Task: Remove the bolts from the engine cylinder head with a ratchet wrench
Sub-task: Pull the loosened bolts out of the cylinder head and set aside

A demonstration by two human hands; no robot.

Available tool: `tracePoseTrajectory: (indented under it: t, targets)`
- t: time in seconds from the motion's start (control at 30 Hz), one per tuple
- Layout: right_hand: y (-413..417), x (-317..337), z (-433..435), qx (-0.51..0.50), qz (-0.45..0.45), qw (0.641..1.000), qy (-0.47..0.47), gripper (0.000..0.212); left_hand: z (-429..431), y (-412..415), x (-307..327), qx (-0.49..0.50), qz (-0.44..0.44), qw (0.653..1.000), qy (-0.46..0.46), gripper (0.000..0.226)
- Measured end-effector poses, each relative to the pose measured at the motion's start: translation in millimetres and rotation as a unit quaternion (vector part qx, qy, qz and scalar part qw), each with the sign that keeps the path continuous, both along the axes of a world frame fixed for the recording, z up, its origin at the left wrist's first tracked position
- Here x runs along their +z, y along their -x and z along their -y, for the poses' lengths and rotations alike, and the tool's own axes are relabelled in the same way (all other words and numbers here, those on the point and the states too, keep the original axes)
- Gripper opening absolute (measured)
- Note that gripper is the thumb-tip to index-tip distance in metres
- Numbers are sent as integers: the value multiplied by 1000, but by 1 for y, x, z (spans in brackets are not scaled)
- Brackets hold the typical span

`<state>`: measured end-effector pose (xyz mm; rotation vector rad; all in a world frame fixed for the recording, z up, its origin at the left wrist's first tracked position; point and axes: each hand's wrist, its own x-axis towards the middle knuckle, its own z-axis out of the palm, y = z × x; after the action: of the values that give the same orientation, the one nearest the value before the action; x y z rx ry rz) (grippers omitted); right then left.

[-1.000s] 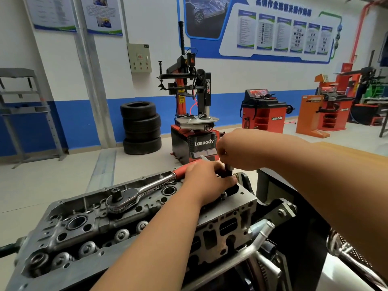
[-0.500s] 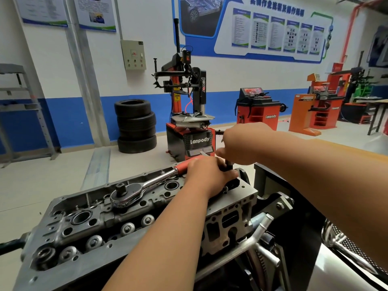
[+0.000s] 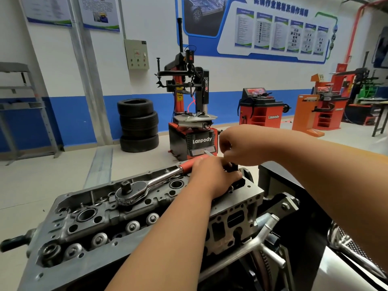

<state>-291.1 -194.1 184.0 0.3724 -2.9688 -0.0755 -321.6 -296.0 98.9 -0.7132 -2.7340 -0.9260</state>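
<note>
The grey engine cylinder head (image 3: 88, 246) fills the lower left, mounted on a stand. A chrome ratchet wrench (image 3: 147, 186) with an orange grip lies flat on top of it, head toward me, untouched. My left hand (image 3: 216, 175) rests on the far right end of the head, fingers curled around a dark bolt or socket piece (image 3: 234, 167) that stands upright there. My right hand (image 3: 239, 145) is just above, fingers pinched on the top of the same dark piece. Its lower end is hidden by my left hand.
A tyre changer (image 3: 192, 114) and a stack of tyres (image 3: 138, 124) stand on the floor beyond the engine. Orange wheel balancers (image 3: 261, 108) line the far wall. Metal pipes and the stand's bracket (image 3: 270, 225) sit below the head on the right.
My right hand has lifted slightly away from my left hand. The view has shifted a little; the wrench has stayed where it lies.
</note>
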Motion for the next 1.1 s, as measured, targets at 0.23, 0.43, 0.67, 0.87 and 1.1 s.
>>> tracePoseTrajectory:
  t: [0.23, 0.43, 0.67, 0.87, 1.1]
  targets:
    - [16, -18, -12, -132, -166, 976, -40, 49, -5, 3, 1, 42, 4, 999, 6, 30]
    - [1, -30, -30, -5, -166, 978, 125, 21, -3, 3, 2, -10, 5, 1000, -6, 17]
    - [3, -78, -35, 37, -146, 835, 529, 23, -5, 7, 2, 1, 2, 1000, -19, 26]
    - [10, -87, -34, 41, -196, 812, 548, 20, -7, 6, 3, 9, -4, 1000, -25, 35]
    - [11, -88, -39, 128, -82, 810, 566, 27, -2, 2, -1, -26, 22, 997, -66, 22]
